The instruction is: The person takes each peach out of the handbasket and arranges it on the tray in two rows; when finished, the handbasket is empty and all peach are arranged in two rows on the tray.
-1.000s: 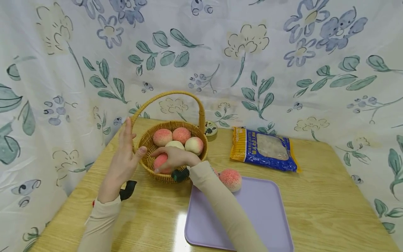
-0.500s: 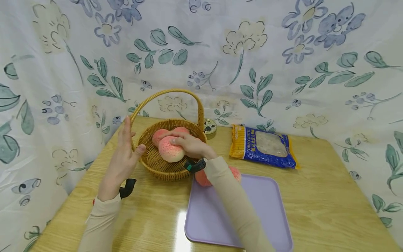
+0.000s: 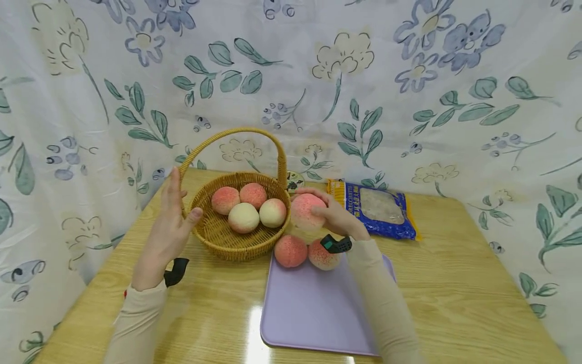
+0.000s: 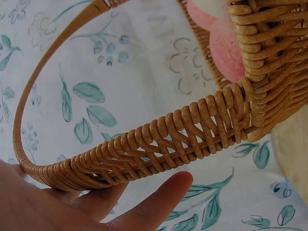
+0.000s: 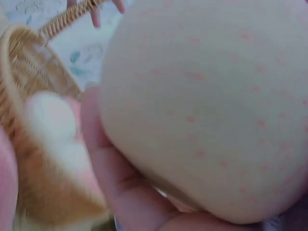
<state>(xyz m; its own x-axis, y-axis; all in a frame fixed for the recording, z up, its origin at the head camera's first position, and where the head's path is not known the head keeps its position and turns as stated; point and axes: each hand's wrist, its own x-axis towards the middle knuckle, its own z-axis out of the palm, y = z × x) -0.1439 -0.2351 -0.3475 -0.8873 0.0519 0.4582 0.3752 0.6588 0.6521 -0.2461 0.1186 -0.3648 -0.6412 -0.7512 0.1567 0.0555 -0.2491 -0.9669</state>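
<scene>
My right hand (image 3: 337, 216) grips a pink and cream peach (image 3: 303, 212) just right of the wicker basket (image 3: 234, 251); in the right wrist view that peach (image 5: 207, 106) fills much of the picture, with fingers curled around its side. My left hand (image 3: 164, 240) has its fingers straight, up against the left side of the tall basket handle (image 3: 245, 130). The left wrist view shows the handle (image 4: 159, 137) lying along those fingers. Several peaches (image 3: 243, 218) sit inside the basket. Two more, a pink peach (image 3: 291, 251) and a speckled peach (image 3: 322, 255), rest at the back of the lilac tray (image 3: 313, 308).
Behind my right hand lies a blue and yellow bag of orecchiette pasta (image 3: 379, 210). A small round tin (image 3: 294, 181) stands behind the basket's right side. A floral curtain (image 3: 291, 91) hangs along the back of the wooden table (image 3: 468, 283).
My right hand picked a peach out of the basket and carried it right, past the rim, above the back of the tray. The left hand keeps its place at the handle.
</scene>
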